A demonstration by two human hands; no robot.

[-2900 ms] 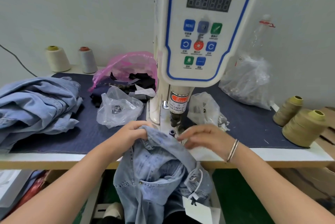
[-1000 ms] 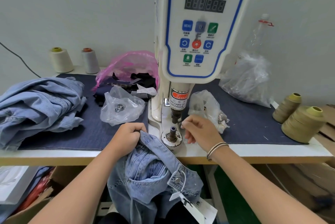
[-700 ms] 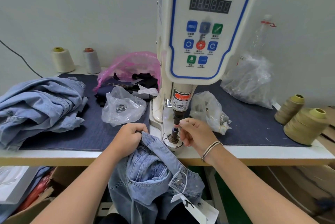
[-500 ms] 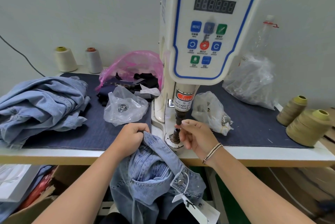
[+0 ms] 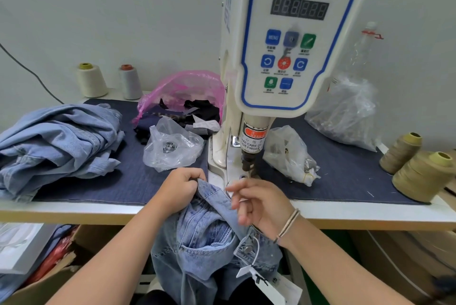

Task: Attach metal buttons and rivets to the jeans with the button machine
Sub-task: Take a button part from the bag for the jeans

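Note:
The white servo button machine (image 5: 283,58) stands mid-table, its punch (image 5: 248,164) raised above the lower die (image 5: 243,177). Light blue jeans (image 5: 204,238) hang off the table's front edge, waistband up by the machine base. My left hand (image 5: 180,188) grips the waistband's left part in a fist. To the right of it, my right hand (image 5: 261,203) hovers just in front of the die, with loosely curled fingers close to the waistband and nothing seen in them. One metal button (image 5: 246,249) sits on the waistband end, with a white tag (image 5: 271,282) hanging below.
A pile of jeans (image 5: 56,142) lies at the left. A clear bag of metal parts (image 5: 172,149) and a pink bag (image 5: 182,92) sit left of the machine. Two more plastic bags (image 5: 288,154) (image 5: 345,112) and tan thread cones (image 5: 419,174) are to its right.
My right hand has drawn back from the lower die, where its fingertips were, down toward the waistband. My left hand keeps its grip on the jeans.

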